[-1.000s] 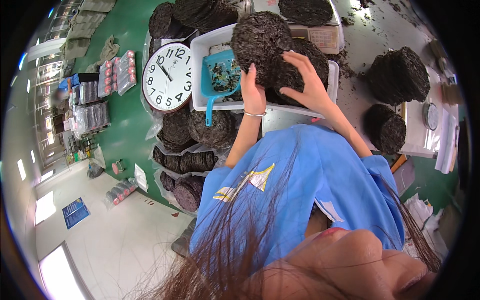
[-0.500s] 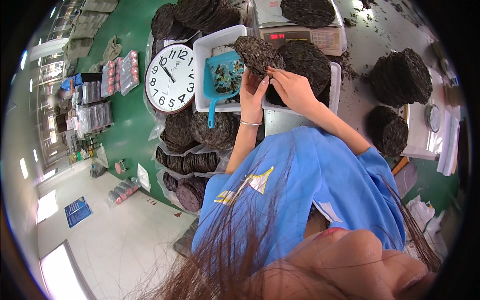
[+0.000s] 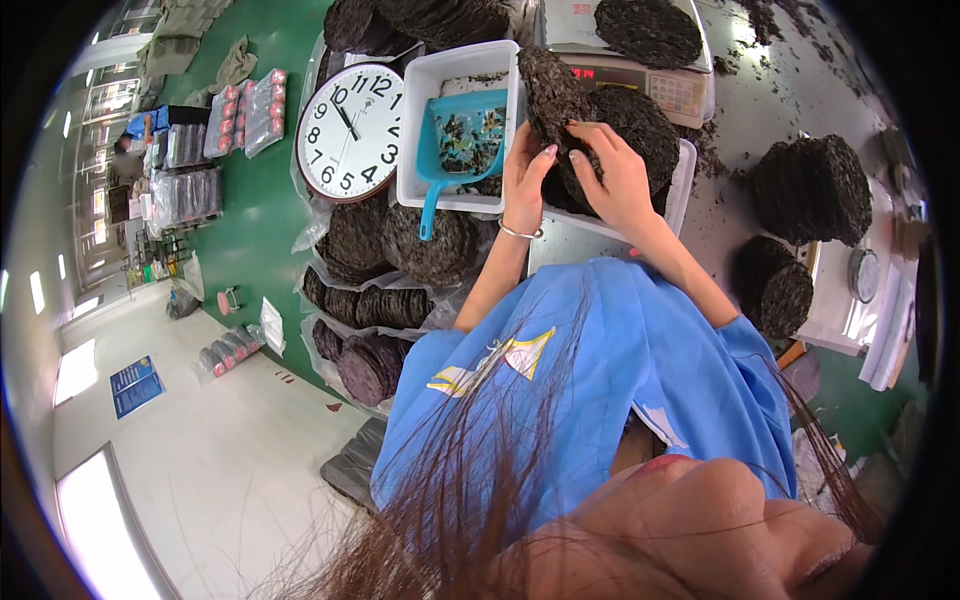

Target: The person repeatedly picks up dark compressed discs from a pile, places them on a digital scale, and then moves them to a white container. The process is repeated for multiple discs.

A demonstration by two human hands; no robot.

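Note:
My left hand (image 3: 524, 187) grips the lower edge of a round, dark dried seaweed cake (image 3: 551, 92), its thumb on the near side. The cake is tilted nearly on edge, above the gap between two white bins. Curved over its right side is my right hand (image 3: 617, 180), fingertips touching the cake and thumb spread away from them. Under that hand, more seaweed cakes (image 3: 637, 132) are stacked in the right white bin (image 3: 683, 190). In the left white bin (image 3: 411, 100) lies a blue dustpan (image 3: 430, 160) with dark and pale scraps in it.
A digital scale (image 3: 690, 95) at the back carries another seaweed cake (image 3: 650, 32). Two stacks (image 3: 808, 190) stand at the right among crumbs. A round wall clock (image 3: 350, 135) rests left of the bins, above bagged cakes (image 3: 430, 240). Bundled packages (image 3: 265, 110) lie farther left.
The cake has turned more upright and shifted right in the picture with my hands. My right thumb has spread away from its fingers. The whole view has shifted slightly.

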